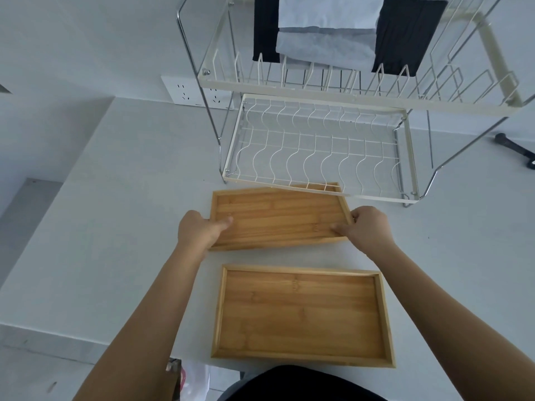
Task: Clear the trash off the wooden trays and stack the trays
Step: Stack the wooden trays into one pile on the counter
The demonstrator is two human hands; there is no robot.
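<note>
Two wooden trays lie on the white table, both bare inside. The far tray (278, 218) sits slightly skewed, its back edge under the front rim of the dish rack. My left hand (199, 233) grips its left end, thumb inside the rim. My right hand (366, 227) grips its right end, thumb inside too. The near tray (301, 314) lies flat close to the table's front edge, between my forearms, untouched. No trash shows on either tray.
A white two-tier wire dish rack (318, 151) stands just behind the far tray, with cloths (327, 39) hanging above. A wall socket (185, 91) is at the back left. A dark tool (515, 150) lies far right. A plastic bag (194, 380) hangs below the table's front edge.
</note>
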